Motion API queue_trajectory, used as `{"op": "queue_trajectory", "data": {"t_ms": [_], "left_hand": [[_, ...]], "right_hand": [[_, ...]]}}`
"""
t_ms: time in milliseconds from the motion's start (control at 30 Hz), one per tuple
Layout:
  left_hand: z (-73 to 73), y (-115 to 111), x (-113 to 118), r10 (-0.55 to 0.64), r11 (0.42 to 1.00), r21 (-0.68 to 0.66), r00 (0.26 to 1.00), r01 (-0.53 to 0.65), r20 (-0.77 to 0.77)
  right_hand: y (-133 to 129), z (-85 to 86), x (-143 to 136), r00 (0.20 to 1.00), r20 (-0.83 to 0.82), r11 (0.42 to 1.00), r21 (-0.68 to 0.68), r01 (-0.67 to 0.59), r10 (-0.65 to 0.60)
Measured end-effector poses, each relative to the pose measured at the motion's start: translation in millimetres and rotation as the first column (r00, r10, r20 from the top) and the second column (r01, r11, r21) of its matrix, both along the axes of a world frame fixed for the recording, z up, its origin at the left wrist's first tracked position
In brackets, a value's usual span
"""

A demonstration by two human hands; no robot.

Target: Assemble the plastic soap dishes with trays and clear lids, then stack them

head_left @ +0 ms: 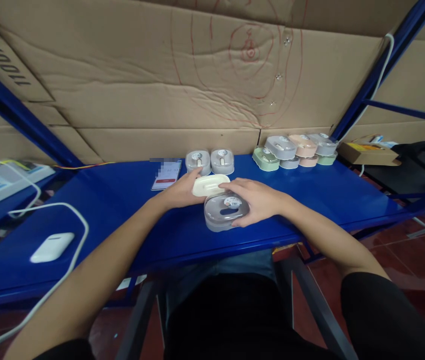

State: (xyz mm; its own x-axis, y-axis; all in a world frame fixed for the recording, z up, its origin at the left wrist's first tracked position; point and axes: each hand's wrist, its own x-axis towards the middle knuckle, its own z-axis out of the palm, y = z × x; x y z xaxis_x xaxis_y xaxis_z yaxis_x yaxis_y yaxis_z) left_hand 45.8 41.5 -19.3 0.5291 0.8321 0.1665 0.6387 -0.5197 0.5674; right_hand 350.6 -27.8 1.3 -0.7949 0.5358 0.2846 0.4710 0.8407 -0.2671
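Observation:
My left hand (182, 190) grips a cream oval insert (209, 184) on the blue table (122, 205). My right hand (254, 200) wraps around a grey lidded case (224, 212) with a round sticker on its clear lid, just in front of the cream piece. The two parts touch at the table's middle, near the front edge. Behind them stand two grey cases (209, 161) side by side.
A phone (166, 173) lies left of the grey pair. A stack of green, grey and pink cases (297, 150) sits at the back right, beside a cardboard box (368, 152). A white charger (52, 247) with a cable lies at front left. Cardboard lines the back wall.

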Motion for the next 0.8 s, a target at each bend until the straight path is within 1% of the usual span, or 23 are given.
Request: {"op": "queue_trajectory", "data": {"t_ms": [233,333,467,633,800], "left_hand": [[-4.5,2,-2,-0.007,1.000,0.015,1.000,0.007,-0.005],[-4.9,3,-3,-0.005,1.000,0.019,1.000,0.006,-0.022],[-5.1,4,-3,0.000,1.000,0.012,0.998,0.001,-0.055],[-5.2,4,-3,-0.007,1.000,0.013,0.998,0.008,-0.063],[-8.7,7,-6,-0.014,0.999,0.031,0.998,0.016,-0.064]], "right_hand": [[-1,-1.4,-5,1.000,0.012,1.000,0.002,0.004,-0.004],[0,-2.1,-4,1.000,0.018,0.999,-0.029,0.023,-0.022],[2,-7.2,-3,0.999,0.039,0.995,-0.101,0.025,-0.021],[3,-16.9,-5,0.999,0.047,0.996,-0.083,0.021,-0.017],[1,-16.1,-7,0.997,0.060,0.992,-0.111,0.059,-0.053]]}}
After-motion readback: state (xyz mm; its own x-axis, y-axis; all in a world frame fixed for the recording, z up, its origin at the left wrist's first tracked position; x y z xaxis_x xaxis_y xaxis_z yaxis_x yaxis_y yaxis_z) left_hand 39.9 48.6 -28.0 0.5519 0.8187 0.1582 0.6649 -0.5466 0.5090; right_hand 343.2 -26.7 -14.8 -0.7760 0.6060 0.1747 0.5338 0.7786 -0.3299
